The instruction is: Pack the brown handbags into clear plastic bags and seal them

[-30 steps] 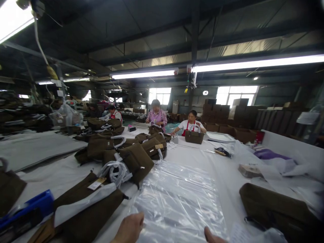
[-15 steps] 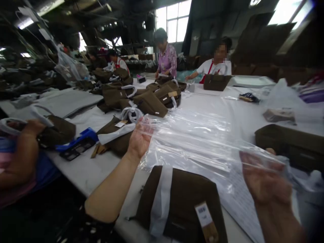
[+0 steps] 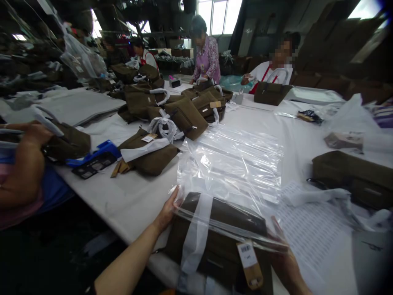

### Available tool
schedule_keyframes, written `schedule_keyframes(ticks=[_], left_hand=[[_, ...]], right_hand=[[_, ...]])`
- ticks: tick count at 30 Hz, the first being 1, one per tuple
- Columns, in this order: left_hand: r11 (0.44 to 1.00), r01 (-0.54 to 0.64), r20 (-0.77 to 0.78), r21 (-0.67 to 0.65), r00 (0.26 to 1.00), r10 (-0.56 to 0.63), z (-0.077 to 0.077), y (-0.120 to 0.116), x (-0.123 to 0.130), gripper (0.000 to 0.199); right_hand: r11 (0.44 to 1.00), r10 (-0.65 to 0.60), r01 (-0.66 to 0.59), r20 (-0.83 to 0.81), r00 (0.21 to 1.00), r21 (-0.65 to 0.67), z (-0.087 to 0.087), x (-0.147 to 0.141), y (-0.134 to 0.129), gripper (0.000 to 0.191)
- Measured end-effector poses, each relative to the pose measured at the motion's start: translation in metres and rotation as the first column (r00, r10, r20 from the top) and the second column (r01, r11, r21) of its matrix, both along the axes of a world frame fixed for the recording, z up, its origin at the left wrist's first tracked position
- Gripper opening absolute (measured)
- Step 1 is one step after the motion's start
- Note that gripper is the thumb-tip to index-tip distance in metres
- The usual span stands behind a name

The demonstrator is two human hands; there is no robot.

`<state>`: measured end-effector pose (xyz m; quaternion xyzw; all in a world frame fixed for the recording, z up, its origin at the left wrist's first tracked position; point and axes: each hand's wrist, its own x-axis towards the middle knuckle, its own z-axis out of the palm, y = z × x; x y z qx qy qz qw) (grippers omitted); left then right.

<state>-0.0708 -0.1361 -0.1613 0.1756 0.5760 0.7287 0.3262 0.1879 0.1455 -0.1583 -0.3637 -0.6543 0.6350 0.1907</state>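
Note:
A brown bag with a wrapped white handle and a barcode tag lies at the near table edge. A clear plastic bag covers its far part, the plastic's near edge crossing the bag. My left hand closes on the plastic's left edge, beside the bag's upper left corner. At the bag's right side, my right hand is at the plastic's right edge, partly seen through it; its fingers are partly hidden, and its grip is unclear.
More brown bags are piled mid-table. A blue object lies left, near a co-worker's arm. Printed sheets and another brown bag are on the right. Other people stand across the table.
Both hands have come down and nearer the bag's sides, drawing the plastic over its far part. The right hand has also moved left. The view has shifted slightly.

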Motion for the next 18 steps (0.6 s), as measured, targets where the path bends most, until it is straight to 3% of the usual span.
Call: schedule_keyframes(ticks=[3, 5, 8, 11, 15, 18], left_hand=[[0.995, -0.018, -0.073, -0.099, 0.997, 0.011, -0.003, 0.001, 0.001, 0.106], [0.988, -0.022, -0.118, -0.15, 0.993, 0.004, -0.003, 0.007, -0.001, 0.105], [0.981, -0.003, -0.17, -0.196, 0.985, -0.031, 0.001, 0.007, 0.001, 0.097], [0.967, 0.037, -0.174, -0.252, 0.981, -0.083, 0.007, -0.011, 0.017, 0.089], [0.964, 0.093, -0.185, -0.251, 0.973, -0.142, 0.02, -0.041, 0.042, 0.084], [0.939, 0.098, -0.158, -0.33, 0.975, -0.157, 0.029, -0.06, 0.057, 0.071]], right_hand=[[0.969, -0.089, 0.073, -0.062, 0.994, -0.235, -0.003, 0.001, -0.004, 0.083], [0.945, -0.159, 0.136, -0.056, 0.986, -0.298, -0.004, -0.004, -0.007, 0.08], [0.927, -0.141, 0.126, -0.015, 0.99, -0.354, -0.002, 0.001, -0.02, 0.071], [0.864, -0.116, 0.12, 0.038, 0.993, -0.488, 0.0, 0.024, -0.04, 0.075], [0.889, -0.131, 0.161, 0.099, 0.986, -0.429, -0.002, 0.062, -0.058, 0.077], [0.918, -0.048, 0.099, 0.139, 0.989, -0.385, -0.014, 0.086, -0.067, 0.081]])
